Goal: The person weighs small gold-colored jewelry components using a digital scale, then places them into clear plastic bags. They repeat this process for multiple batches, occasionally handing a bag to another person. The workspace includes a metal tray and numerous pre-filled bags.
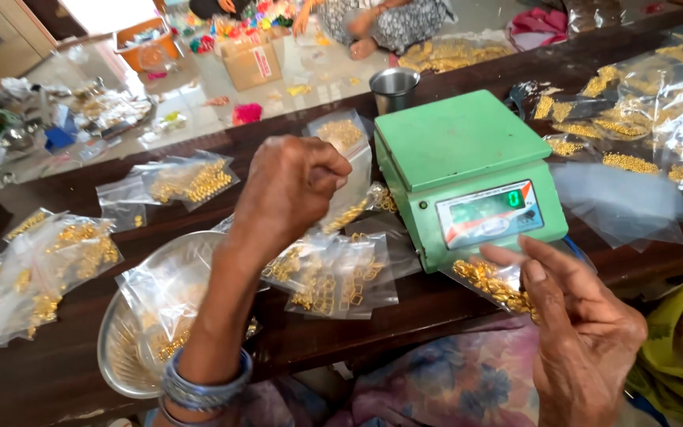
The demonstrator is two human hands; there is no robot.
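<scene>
My left hand (290, 190) is raised over the dark wooden table (436, 304), its fingers closed on the top of a small clear bag (355, 170) that hangs beside a green weighing scale (460, 142). A few gold pieces (347, 215) show at the bag's lower end. My right hand (586, 340) is at the table's near edge, in front of the scale. Its thumb and fingers pinch a small clear bag of gold beads (490, 283). The scale's platform is bare.
Flat clear bags of gold rings (330, 285) lie between my hands. A steel bowl (116, 360) with bags in it sits near left. More filled bags lie far left (49, 269) and right (634, 119). A steel cup (394, 85) stands behind the scale. A person (381, 24) sits on the floor beyond.
</scene>
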